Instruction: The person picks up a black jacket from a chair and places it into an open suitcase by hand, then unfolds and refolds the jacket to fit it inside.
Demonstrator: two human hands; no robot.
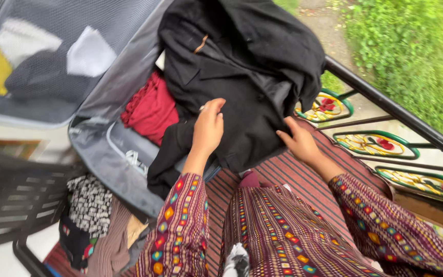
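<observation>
Pressing down on a black jacket (242, 77), both hands rest flat on the dark cloth, which lies heaped across the open grey suitcase (124, 169). The left hand (208, 125) lies on the lower front of the garment with fingers loosely together and slightly curled, gripping nothing that can be seen; the right hand (297, 141) is spread open at the jacket's right hem, fingertips tucked against the fold. Held this way, the two palms seem to keep the bulky cloth from sliding off the case and to flatten it into the compartment (a judgement from the pose alone). Beneath the jacket's left side a red garment (149, 110) is bunched inside the case, partly covered. The suitcase lid (52, 56) stands propped open behind, its mesh pocket holding pale and dark folded items and something yellow. At lower left a black-and-white patterned cloth (89, 205) sits just beside the case. The person's patterned maroon sleeves and lap fill the foreground, over a striped mat (303, 179). A black railing with painted ovals (385, 123) runs along the right, greenery beyond
</observation>
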